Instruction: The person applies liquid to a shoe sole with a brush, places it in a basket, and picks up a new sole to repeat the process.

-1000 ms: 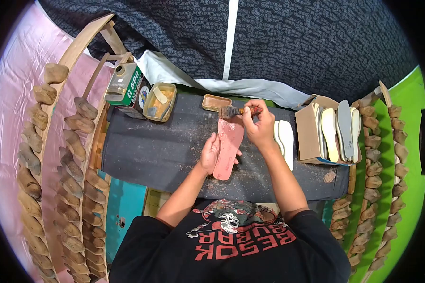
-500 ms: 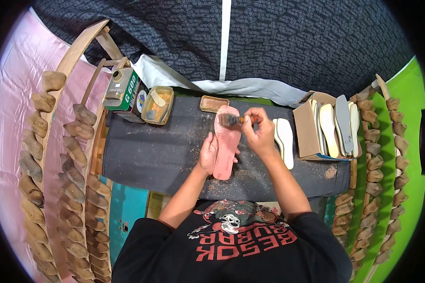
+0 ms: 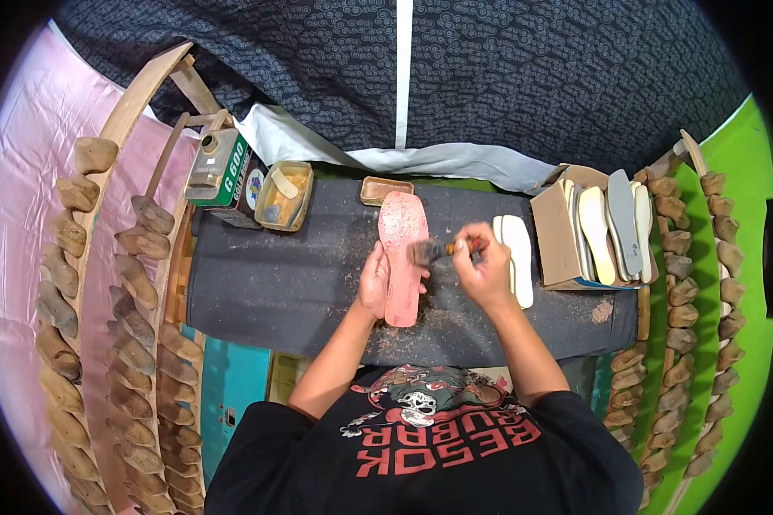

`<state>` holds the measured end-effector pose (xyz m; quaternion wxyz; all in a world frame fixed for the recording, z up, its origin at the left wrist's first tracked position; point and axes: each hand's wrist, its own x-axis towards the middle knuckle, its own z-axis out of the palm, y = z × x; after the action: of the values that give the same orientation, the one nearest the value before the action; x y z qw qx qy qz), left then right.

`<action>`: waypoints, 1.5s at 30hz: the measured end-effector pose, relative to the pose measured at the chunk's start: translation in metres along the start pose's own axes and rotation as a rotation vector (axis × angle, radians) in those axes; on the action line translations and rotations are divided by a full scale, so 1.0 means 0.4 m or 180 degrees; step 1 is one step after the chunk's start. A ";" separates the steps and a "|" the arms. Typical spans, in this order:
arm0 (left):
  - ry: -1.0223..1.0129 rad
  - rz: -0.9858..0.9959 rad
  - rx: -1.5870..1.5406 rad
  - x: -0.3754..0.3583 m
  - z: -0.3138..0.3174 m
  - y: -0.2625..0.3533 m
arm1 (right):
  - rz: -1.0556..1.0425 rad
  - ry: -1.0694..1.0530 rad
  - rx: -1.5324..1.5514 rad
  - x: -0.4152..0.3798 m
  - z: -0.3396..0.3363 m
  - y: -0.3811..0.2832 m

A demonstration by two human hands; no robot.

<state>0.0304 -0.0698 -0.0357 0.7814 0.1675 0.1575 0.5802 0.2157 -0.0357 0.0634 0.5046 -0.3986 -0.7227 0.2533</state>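
Held upright along its length over the dark table cloth is a pink sole (image 3: 403, 227), its upper part glossy. My left hand (image 3: 374, 281) grips it from the left and beneath, with fingertips showing at its right edge. A brush (image 3: 438, 250) with dark bristles and an orange-marked handle is in my closed right hand (image 3: 484, 265). The bristles are at the right edge of the sole's middle; whether they touch it I cannot tell. White soles (image 3: 515, 259) lie just right of my right hand.
A cardboard box (image 3: 558, 243) of soles stands at the right. At the back left are a green and white can (image 3: 223, 176) and a tub (image 3: 285, 197) with tools. A small tray (image 3: 386, 190) lies behind the pink sole. Racks of wooden shoe lasts (image 3: 134, 320) flank the table.
The brush in my right hand has moved from the sole's upper part down to the right edge of its middle. The sole's top has shifted slightly left.
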 end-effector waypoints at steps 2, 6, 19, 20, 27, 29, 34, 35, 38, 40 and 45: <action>0.0197 -0.0061 0.0185 0.000 0.000 0.002 | -0.0229 -0.0090 -0.0088 -0.010 0.002 -0.009; 0.0044 -0.0124 0.0145 0.000 -0.006 -0.013 | -0.0002 0.0274 -0.0010 0.056 -0.001 0.024; -0.0140 -0.0190 0.0264 0.004 -0.027 0.001 | -0.0164 0.0442 -0.0067 0.044 0.016 0.035; -0.0527 -0.0288 0.0268 0.012 -0.044 -0.004 | -0.0178 0.0555 -0.0088 0.073 0.013 0.038; -0.0041 -0.0009 0.0249 0.013 0.011 -0.004 | 0.0155 0.0017 0.0011 0.015 0.009 -0.001; 0.0191 0.0006 0.0250 0.011 0.017 0.004 | -0.0074 -0.0261 0.0032 -0.019 0.019 -0.023; 0.0003 -0.0149 0.0290 0.014 0.001 -0.005 | -0.0270 0.0315 -0.0101 0.055 0.034 0.021; -0.0102 -0.0179 0.0292 0.017 -0.009 -0.013 | -0.0266 0.0334 -0.0115 0.065 0.035 0.028; -0.0084 -0.0140 0.0238 0.027 -0.001 -0.012 | -0.0259 0.0438 -0.0073 0.072 0.049 0.022; 0.0032 -0.0082 0.0148 0.021 0.004 -0.004 | -0.0204 0.0150 0.0043 0.029 0.055 -0.003; -0.0026 0.0002 0.0312 0.014 -0.003 0.015 | -0.0018 -0.0122 0.0216 -0.006 0.078 -0.005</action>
<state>0.0262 -0.0628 -0.0344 0.7727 0.2079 0.1825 0.5714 0.1864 -0.0377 0.0525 0.5046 -0.3743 -0.7244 0.2838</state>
